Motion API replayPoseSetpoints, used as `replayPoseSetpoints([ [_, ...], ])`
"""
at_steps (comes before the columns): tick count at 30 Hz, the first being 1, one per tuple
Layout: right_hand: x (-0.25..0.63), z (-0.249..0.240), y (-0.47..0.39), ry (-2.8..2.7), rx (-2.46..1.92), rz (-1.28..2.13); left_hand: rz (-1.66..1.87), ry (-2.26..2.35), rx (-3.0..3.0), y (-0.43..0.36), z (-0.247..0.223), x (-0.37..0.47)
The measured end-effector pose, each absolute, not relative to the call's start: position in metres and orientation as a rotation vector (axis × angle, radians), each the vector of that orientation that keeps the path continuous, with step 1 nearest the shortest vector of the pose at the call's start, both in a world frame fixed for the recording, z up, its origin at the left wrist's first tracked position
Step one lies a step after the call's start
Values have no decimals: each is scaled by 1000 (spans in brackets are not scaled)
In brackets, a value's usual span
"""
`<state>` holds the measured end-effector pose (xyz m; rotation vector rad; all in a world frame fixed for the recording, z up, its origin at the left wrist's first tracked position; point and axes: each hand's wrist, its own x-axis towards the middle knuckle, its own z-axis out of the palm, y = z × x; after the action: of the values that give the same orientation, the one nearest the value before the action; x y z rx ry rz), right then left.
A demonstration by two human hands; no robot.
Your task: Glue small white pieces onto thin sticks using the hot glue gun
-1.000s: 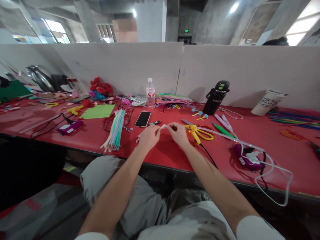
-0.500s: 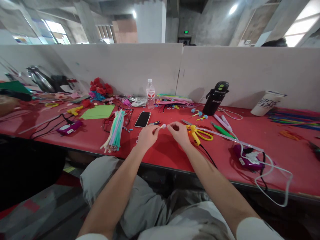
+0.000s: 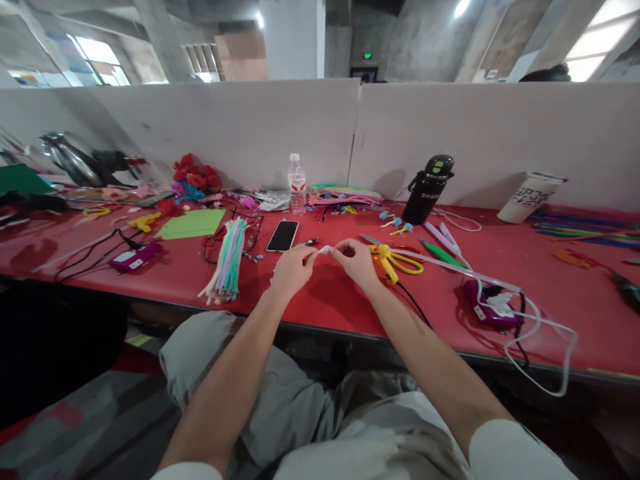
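Over the red table's front middle, my left hand (image 3: 294,268) is closed in a pinch on the stem of a small pale lilac pipe-cleaner piece (image 3: 327,250). From the other side the fingertips of my right hand (image 3: 358,264) are pressed together at the lilac end of that piece. Its fine shape is too small to make out. Just right of my right hand lie a yellow glue gun (image 3: 385,262) and yellow-handled scissors (image 3: 411,265). A black-screened phone (image 3: 283,236) rests behind my left hand, and a bundle of pastel pipe cleaners (image 3: 230,260) lies to its left.
A water bottle (image 3: 297,187) and a black flask (image 3: 428,190) stand towards the white partition (image 3: 240,133). Small blue-headed pieces (image 3: 397,221) lie near the flask. A purple box with cables (image 3: 487,310) sits at right, green paper (image 3: 193,223) at left, a white cup (image 3: 531,198) far right.
My right fingertips have closed the small gap and now meet the lilac end of the piece. My left hand keeps its pinch. The whole view has shifted slightly.
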<state>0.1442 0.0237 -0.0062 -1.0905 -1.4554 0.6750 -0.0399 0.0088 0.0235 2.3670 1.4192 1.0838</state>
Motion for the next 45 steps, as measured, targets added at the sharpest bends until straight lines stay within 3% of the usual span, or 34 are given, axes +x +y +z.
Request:
replayPoseSetpoints([
  [11, 164, 7, 12, -1497, -1142, 724, 1143, 1302, 2420, 18, 22, -37],
  [20, 210, -20, -27, -1558, -1103, 1144, 941, 1073, 2398, 5, 17, -15],
  [45, 211, -23, -41, -1470, -1122, 868, 807, 983, 2443, -9, -5, 13],
])
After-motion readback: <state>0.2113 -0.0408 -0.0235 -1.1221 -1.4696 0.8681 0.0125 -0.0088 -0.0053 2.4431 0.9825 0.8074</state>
